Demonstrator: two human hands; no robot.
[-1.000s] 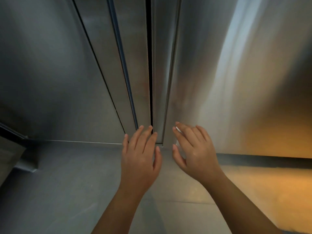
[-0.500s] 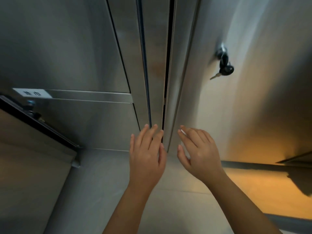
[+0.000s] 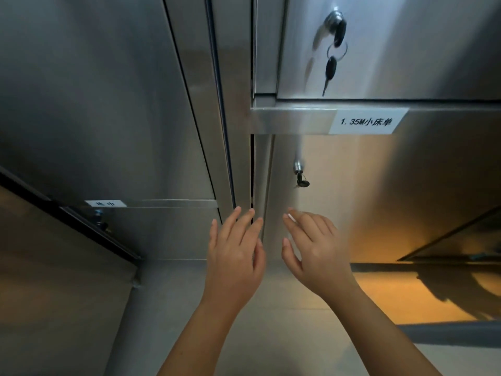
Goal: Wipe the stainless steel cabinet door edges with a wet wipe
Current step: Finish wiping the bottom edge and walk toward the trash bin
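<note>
Stainless steel fills the view. The cabinet door edge being worked rises straight up from the fingertips of the right hand. Its long axis is vertical, running from the floor end near the wrists up to the cross rail that carries a white label. A dark gap lies just to the left of it.

The right hand lies flat toward the door with its fingers nearly straight and the thumb apart. Only a white sliver of the wet wipe shows beneath the index finger, and the rest is hidden, so I cannot tell how it is folded. The left hand holds nothing. Its fingers are straight and close together, with the tips over the gap.

To do this stroke well, the wipe probably needs to wrap over the folded lip rather than just the flat face. It should then be drawn along the edge in one even, pressed pass. The left hand can steady the neighbouring panel. A key hangs just above and to the right of the fingertips and could snag.
</note>
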